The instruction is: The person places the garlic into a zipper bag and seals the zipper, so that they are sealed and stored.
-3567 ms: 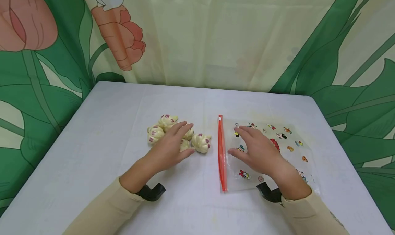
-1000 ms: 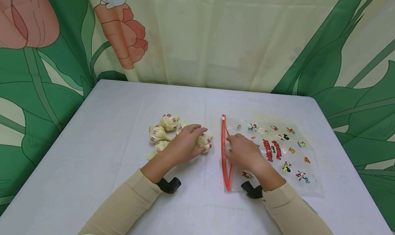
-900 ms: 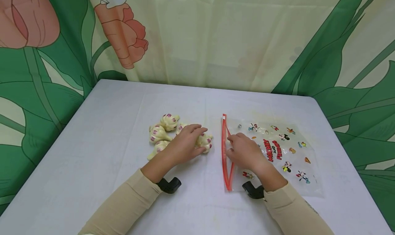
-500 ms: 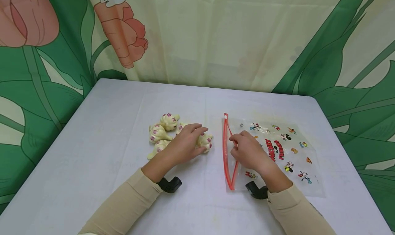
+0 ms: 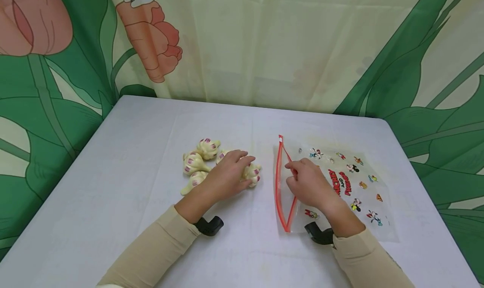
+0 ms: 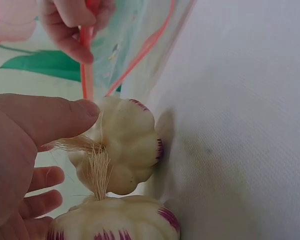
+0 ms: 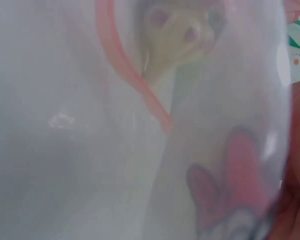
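Taking the white-covered table (image 5: 132, 221) as a dial, 12 at its far edge, the leftmost garlic bulb (image 5: 193, 163) lies between 9 and 10 o'clock, with a near bulb (image 5: 195, 182) at 9 and a far bulb (image 5: 208, 148) between 10 and 11. A half-hidden bulb (image 5: 221, 156) shows toward 11, beyond the left hand. Grouped so closely, they all sit within that hand's easy reach.

The left hand (image 5: 227, 178) comes in from 8 o'clock, thumb and fingers spread about the rightmost bulb (image 5: 253, 175), close to the dial's centre. Such a spread seems to suit something round and knobbly. In the left wrist view the thumb overlaps this bulb while other fingertips stand just off it; I cannot tell whether anything touches, and no firm squeeze shows.

Further right, a clear zip bag (image 5: 363, 195) lies at 3 o'clock, its mouth turned to 9, toward the garlic. The right hand (image 5: 311, 185), coming from 4, pinches one red edge (image 5: 293, 210) of that mouth between thumb and forefinger. The opposite edge (image 5: 278, 183) bows toward 9, so the mouth gapes; the pinch appears to hold the two sides apart, and the flat body probably steadies it.
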Available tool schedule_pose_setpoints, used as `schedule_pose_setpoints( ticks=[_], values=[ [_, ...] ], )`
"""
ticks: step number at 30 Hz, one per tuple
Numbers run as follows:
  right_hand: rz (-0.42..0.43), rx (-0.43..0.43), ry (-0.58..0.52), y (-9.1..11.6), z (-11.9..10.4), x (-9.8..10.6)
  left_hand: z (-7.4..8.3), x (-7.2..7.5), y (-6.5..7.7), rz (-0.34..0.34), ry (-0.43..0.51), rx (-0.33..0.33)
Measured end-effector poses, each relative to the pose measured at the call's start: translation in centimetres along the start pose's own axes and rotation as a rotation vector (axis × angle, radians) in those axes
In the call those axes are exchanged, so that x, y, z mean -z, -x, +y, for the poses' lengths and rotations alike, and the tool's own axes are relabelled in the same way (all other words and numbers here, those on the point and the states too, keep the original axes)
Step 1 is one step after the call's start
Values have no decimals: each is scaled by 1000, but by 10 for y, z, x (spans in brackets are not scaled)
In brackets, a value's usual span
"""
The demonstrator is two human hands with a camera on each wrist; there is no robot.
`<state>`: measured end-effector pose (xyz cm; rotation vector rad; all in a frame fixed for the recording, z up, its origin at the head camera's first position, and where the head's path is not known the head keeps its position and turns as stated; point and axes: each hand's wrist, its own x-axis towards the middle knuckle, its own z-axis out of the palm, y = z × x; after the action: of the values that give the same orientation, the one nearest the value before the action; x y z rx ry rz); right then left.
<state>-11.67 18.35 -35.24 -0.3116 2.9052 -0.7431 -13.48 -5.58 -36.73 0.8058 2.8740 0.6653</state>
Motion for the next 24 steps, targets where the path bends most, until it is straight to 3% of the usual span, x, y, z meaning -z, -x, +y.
schedule_pose_setpoints(
  ticks=[5,13,24],
  values=[
    [13,32,-21,1,4,3,-2,-2,-2,-13,-46,-4],
    [69,121,-46,6,9,4,-3,-3,-3,-21,-52,-67],
    [96,177,-55,9,12,6,-1,-2,-6,-43,-118,-53]
  ],
)
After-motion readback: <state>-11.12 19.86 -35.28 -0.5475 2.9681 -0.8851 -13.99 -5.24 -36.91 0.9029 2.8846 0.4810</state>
